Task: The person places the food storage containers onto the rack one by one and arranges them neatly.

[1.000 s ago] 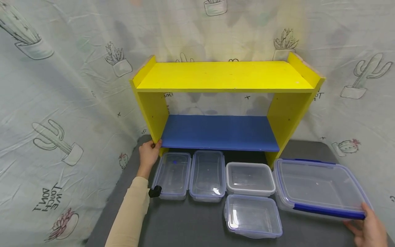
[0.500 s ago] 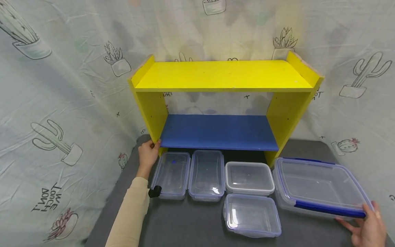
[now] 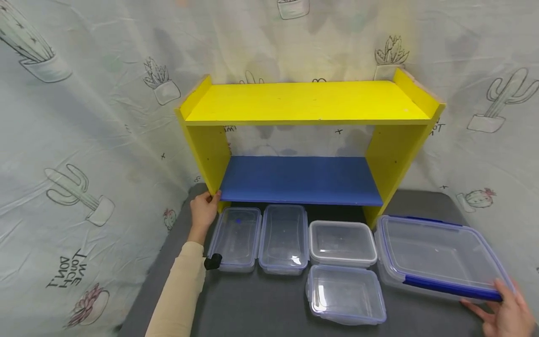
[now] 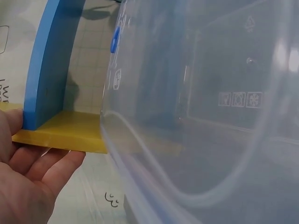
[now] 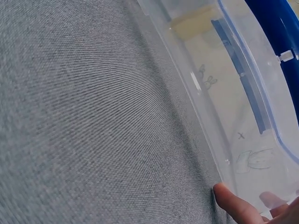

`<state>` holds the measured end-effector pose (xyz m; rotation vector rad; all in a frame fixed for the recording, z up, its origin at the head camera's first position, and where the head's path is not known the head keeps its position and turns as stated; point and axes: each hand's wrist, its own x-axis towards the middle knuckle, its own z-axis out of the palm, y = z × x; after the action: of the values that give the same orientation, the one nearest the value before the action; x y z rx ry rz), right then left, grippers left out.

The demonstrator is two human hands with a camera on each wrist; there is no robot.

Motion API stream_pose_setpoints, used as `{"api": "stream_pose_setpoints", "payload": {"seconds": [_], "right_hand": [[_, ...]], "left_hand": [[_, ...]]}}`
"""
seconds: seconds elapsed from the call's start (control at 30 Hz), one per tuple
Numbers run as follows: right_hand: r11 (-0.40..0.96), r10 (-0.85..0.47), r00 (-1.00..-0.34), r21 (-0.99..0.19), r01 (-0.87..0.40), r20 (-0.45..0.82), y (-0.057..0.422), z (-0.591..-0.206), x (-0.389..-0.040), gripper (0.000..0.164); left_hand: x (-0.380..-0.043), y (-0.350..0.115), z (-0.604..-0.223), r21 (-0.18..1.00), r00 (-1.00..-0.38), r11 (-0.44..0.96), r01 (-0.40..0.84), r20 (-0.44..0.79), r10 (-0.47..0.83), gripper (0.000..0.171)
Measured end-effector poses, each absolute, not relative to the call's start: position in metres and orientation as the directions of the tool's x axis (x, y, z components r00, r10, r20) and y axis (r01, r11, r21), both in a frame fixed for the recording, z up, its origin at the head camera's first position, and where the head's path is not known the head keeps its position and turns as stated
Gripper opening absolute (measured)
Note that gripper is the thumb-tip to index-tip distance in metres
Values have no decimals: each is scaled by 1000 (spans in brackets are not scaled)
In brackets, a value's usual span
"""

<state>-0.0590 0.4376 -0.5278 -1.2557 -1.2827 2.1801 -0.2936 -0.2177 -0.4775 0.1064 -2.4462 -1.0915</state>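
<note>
Nearest you, at the lower right, your right hand point(image 3: 511, 313) is clamped on the near right corner of the large clear container point(image 3: 440, 252), thumb at the lid's edge and other fingers lower down against its wall. A blue latch point(image 3: 452, 287) runs along that container's near side, and it sits on the right of the dark grey table point(image 3: 252, 306). To its left you have a small clear container point(image 3: 346, 295), with a white-rimmed container point(image 3: 343, 242) just behind. Further left, two upright-facing lidded boxes lie lengthwise side by side: the middle box point(image 3: 283, 238) and the left box point(image 3: 236, 236), the latter with a small blue mark on its lid. Past your sleeve point(image 3: 178, 290), your left hand point(image 3: 203, 210) grips the lower left side of the yellow shelf unit point(image 3: 307, 100), its thumb in front near the blue board point(image 3: 301, 180) and its fingers curled round the outside. The unit stands upright behind the containers. Farthest off hangs a pale sheet point(image 3: 126, 135) printed with potted cacti.
</note>
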Motion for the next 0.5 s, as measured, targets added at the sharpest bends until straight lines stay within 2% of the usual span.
{"api": "stream_pose_setpoints", "payload": {"seconds": [0.1, 0.2, 0.33, 0.5], "right_hand": [[-510, 605, -583, -827, 239, -542, 443, -529, -55, 51], [-498, 583, -607, -828, 257, -539, 448, -532, -51, 40], [-498, 568, -625, -828, 257, -535, 451, -536, -48, 44], [-487, 568, -626, -832, 267, -534, 451, -535, -45, 35]], "left_hand": [[-294, -215, -477, 730, -895, 674, 115, 370, -248, 34], [-294, -212, -475, 730, -895, 673, 114, 369, -248, 33], [-296, -209, -475, 721, -898, 683, 113, 368, -240, 33], [-298, -206, -475, 720, -895, 686, 107, 370, -249, 31]]}}
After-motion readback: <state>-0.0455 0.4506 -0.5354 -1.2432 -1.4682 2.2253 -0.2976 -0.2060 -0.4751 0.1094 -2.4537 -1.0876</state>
